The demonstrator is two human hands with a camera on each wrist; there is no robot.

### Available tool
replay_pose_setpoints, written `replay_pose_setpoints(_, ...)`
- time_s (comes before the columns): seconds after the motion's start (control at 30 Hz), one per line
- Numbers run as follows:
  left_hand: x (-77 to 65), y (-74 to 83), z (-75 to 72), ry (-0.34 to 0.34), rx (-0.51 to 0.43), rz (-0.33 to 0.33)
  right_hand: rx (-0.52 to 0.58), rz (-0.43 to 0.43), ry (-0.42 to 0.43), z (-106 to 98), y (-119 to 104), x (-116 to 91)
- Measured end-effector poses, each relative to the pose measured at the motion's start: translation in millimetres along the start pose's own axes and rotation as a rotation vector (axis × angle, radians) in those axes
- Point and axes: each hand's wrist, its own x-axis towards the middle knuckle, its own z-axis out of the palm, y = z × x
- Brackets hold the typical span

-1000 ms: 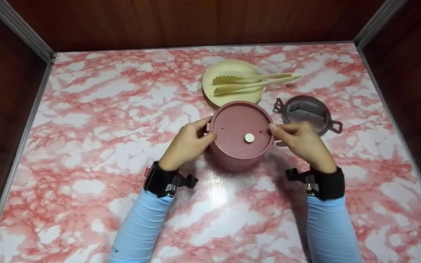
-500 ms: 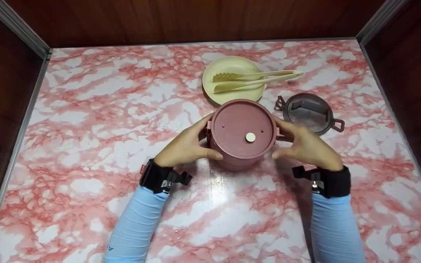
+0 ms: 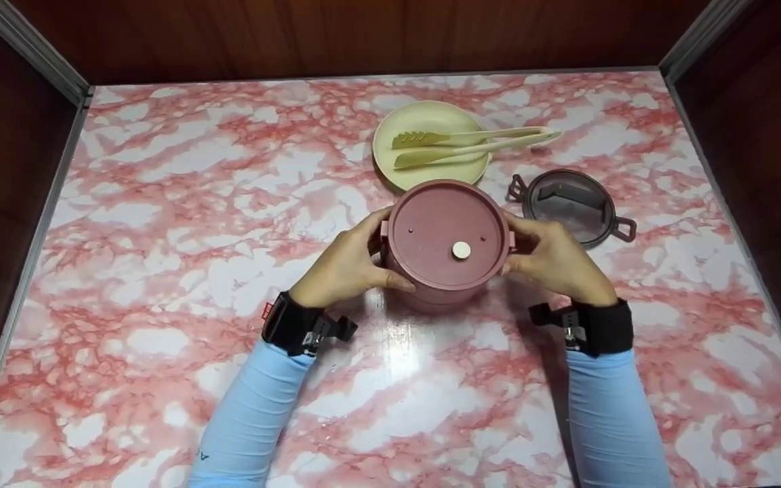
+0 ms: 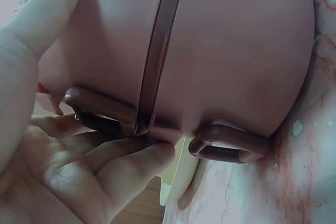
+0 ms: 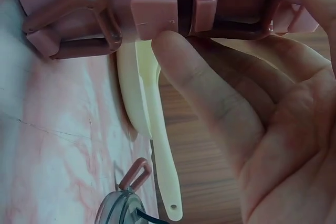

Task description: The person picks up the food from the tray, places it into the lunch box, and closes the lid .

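Note:
A pink stacked pot [image 3: 445, 234] stands upright in the middle, topped by a flat lid with a small cream knob [image 3: 460, 250]. The wrist views show two tiers parted by a dark band [image 4: 160, 40], each with a brown loop handle [image 4: 228, 144] on its side. My left hand [image 3: 346, 264] holds the left side, thumb across the front and fingers behind the handles. Opposite it, my right hand [image 3: 553, 257] holds the right side, thumb low at the front and fingertips [image 5: 173, 51] at a pink side clip [image 5: 155, 17].
Behind the pot lies a pale yellow plate [image 3: 401, 177] with cream tongs [image 3: 472, 147] across it, their joined end past its rim. A glass lid or shallow pan with two brown handles [image 3: 570, 207] sits right of the pot. Dark wooden walls [image 3: 377, 41] enclose the marbled table [image 3: 180, 271].
Both thumbs have moved from the lid's rim down to the front of the pot's wall. The right hand came slightly away, then closed in again. Plate, tongs and glass piece stay put.

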Motion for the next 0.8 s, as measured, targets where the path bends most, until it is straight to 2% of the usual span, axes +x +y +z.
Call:
replay_pose_setpoints(0.2,-0.8,-1.9,-3.8,-0.041,-0.025,0.005,-0.023,-0.016,-0.062,-5,-3,-4)
replay_pose_setpoints(0.3,-3.2,-0.6,-11.4,-0.047,-0.007,0.004,-0.074,-0.053,-0.037,-11,-6,-9)
replay_pose_setpoints(0.47,-7.1,3.6,-24.4,-0.003,0.057,0.045,-0.170,-0.094,0.042,-17,-11,-14)
replay_pose_setpoints(0.63,-7.4,3.8,-28.1,0.030,0.121,0.067,-0.267,-0.106,0.059,-15,-12,-12)
replay_pose_setpoints(0.8,-6.5,1.7,-29.9,0.048,0.144,0.060,-0.242,-0.098,0.036,-18,-11,-14)
